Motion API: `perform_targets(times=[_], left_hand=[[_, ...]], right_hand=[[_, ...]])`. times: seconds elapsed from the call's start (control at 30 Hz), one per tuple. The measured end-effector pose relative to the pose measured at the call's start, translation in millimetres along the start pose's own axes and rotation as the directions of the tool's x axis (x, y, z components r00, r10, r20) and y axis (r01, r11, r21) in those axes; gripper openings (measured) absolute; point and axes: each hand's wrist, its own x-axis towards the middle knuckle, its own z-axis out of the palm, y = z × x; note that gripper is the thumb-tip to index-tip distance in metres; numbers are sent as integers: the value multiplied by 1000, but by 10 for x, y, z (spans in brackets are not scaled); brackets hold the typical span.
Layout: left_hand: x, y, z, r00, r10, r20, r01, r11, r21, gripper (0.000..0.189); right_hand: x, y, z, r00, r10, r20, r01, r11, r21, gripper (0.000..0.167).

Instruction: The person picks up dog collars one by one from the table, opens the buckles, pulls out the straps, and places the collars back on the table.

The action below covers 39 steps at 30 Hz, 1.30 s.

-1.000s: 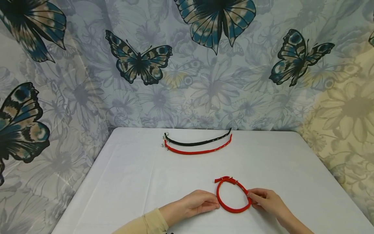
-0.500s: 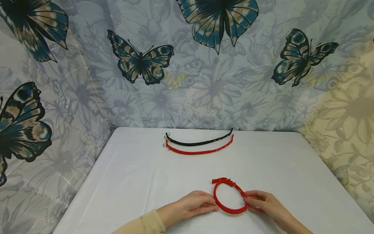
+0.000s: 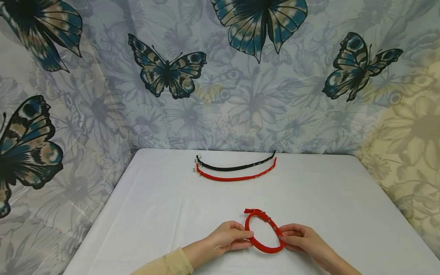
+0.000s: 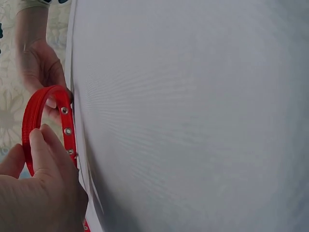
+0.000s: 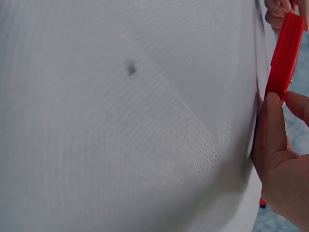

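A red collar (image 3: pixel 268 249), buckled into a loop, stands between my two hands near the front of the table. Its metal eyelets show along the right side, and the buckle and loose tail are at the far side. My left hand (image 3: pixel 229 238) pinches the loop's left side between thumb and fingers. On the opposite side, my right hand (image 3: pixel 304 240) pinches the band by the eyelets. The left wrist view shows the ribbed red band (image 4: pixel 36 116) between thumb and fingertips; in the right wrist view the band (image 5: pixel 286 53) rises from the right fingertips.
Toward the back of the white table (image 3: pixel 154 206) lie two more collars stretched out in shallow curves, a black one (image 3: pixel 227 168) and a red one (image 3: pixel 230 179), buckles at the left. A butterfly-patterned cloth (image 3: pixel 240 114) hangs behind the table's back edge.
The looped red collar has shifted a little left and turned, showing more eyelets. The left thumb now lies over the band, where the fingers were beside it before. The right hand moved left with it.
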Motion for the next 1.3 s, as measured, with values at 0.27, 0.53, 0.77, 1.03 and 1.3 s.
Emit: perform_targets(times=[0.27, 0.53, 0.77, 1.03, 1.3], left_hand=[[-33, -15, -10, 999, 38, -24, -37, 999, 37, 24], [-86, -45, -81, 995, 97, -31, -96, 995, 35, 24], [-122, -52, -168, 991, 127, -34, -125, 991, 45, 24], [-171, -26, -259, 982, 179, -60, -174, 981, 87, 28], [-199, 46, -403, 971, 237, -16, -227, 949, 218, 32]], right_hand=[[-19, -21, 29, 999, -23, 42, 22, 1000, 13, 46], [14, -79, 77, 994, -29, 105, 20, 996, 82, 45], [48, -136, 145, 991, -13, 130, -1, 995, 103, 49], [98, -178, 207, 968, -100, 232, 76, 991, 110, 41], [163, -234, 318, 969, -123, 212, 126, 992, -1, 31]])
